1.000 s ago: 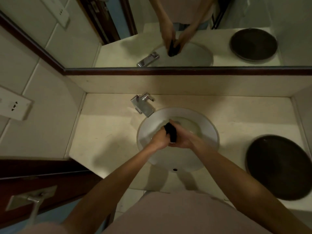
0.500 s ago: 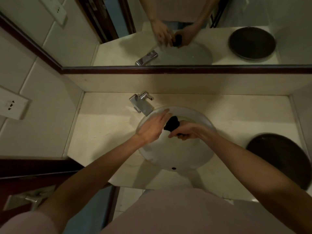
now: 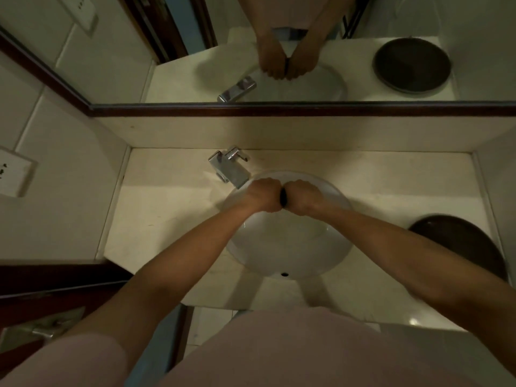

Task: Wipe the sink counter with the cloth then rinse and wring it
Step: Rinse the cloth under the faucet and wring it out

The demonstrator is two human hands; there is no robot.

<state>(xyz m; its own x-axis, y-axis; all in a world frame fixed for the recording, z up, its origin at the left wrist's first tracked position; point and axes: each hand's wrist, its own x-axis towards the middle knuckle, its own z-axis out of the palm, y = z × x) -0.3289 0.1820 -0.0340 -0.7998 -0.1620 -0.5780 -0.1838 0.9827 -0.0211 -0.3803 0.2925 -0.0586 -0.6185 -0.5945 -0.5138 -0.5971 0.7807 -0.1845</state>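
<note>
Both hands [image 3: 282, 195] grip the left-to-right cloth [image 3: 283, 197].

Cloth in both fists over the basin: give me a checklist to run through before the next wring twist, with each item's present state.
1. Both hands closed on the cloth: ok, left hand and right hand each have a grip on one end.
2. Cloth held over the sink basin, so drips land inside: ok.
3. Fists close together, short span to twist: ok, only a dark sliver shows between them.
4. Faucet shut off: cannot tell, no stream is visible.
5. Dark round tray clear of the elbows: ok, it sits apart on the counter's right.
6. Cloth rinsed clean: cannot tell, mostly hidden.
</note>
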